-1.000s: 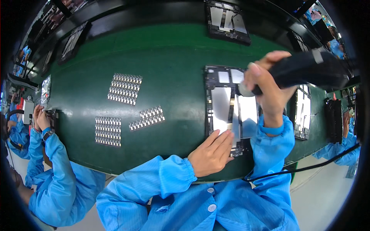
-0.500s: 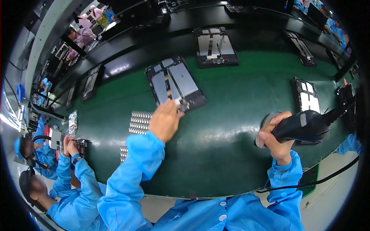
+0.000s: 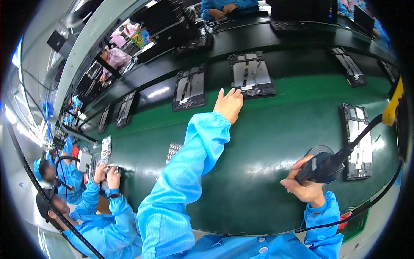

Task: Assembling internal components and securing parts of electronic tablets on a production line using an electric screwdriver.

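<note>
My left hand [image 3: 229,105] reaches far across the bench, fingers extended and somewhat apart. Its fingertips are at the near left corner of an opened tablet [image 3: 251,73] with a black frame and silver battery cells; whether they touch it I cannot tell. Just left of the hand lies a second opened tablet [image 3: 190,88]. A black corded handheld device [image 3: 321,167] is gripped in my right hand [image 3: 305,187], above the table on the right. Behind it a round grey disc [image 3: 320,150] shows in part. The device's front end is mostly hidden.
Another opened tablet [image 3: 359,142] lies right of the corded device, and more lie along the far side. A black cable [image 3: 366,211] arcs across the right. Small metal parts in rows [image 3: 173,152] sit beside my left sleeve. At left, a co-worker's hands [image 3: 108,175] work at the bench.
The tablet that was under my left hand now lies farther back and to the left. My left hand has left it and moved right to the neighbouring tablet. The view has shifted.
</note>
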`<action>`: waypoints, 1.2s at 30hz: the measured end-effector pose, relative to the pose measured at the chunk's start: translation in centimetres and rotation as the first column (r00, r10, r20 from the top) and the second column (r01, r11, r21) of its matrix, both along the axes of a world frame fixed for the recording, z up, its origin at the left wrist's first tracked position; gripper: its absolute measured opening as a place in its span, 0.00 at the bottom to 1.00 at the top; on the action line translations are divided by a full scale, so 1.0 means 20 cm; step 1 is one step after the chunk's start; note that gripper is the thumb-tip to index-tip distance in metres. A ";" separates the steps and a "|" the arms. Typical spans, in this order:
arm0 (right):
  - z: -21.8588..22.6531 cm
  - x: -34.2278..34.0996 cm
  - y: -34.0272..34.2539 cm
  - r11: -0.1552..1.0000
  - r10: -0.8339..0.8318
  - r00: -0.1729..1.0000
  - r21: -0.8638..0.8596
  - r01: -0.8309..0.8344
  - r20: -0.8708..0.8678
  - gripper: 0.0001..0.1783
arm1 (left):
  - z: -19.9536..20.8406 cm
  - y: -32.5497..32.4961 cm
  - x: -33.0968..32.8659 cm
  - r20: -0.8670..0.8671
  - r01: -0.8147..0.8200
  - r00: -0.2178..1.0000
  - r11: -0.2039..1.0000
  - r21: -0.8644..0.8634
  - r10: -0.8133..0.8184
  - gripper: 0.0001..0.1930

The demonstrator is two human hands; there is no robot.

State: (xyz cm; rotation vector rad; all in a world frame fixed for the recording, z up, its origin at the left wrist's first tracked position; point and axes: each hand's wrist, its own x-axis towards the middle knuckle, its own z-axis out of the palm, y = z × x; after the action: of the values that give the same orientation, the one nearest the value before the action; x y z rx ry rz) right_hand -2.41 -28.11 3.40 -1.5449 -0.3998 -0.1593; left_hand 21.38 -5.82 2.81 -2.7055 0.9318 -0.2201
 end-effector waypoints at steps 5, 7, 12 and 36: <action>-0.02 -0.03 -0.04 0.944 0.084 0.985 0.328 -0.031 -0.148 0.34 | -0.07 -0.15 0.23 0.080 -0.026 0.997 0.998 0.049 0.022 0.23; -0.05 0.00 -0.06 0.940 0.112 0.990 0.331 -0.079 -0.081 0.38 | -0.03 -0.20 0.29 -0.026 -0.109 0.993 0.986 0.122 0.113 0.25; -0.20 0.01 -0.07 0.953 0.071 0.996 0.297 -0.053 -0.048 0.36 | -0.07 -0.15 0.41 0.212 -0.146 0.953 0.942 -0.302 0.216 0.13; 0.03 0.22 -0.28 0.900 -0.296 0.951 0.359 0.248 0.086 0.34 | -0.17 0.05 -1.33 -0.016 0.353 0.894 0.725 -0.592 -0.448 0.29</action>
State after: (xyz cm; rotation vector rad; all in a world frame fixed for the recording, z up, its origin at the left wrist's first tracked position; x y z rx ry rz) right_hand 1.90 -33.78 4.09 -1.2381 -0.2450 -0.5323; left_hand -5.19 -4.85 -0.62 -3.0387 1.7612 -0.4426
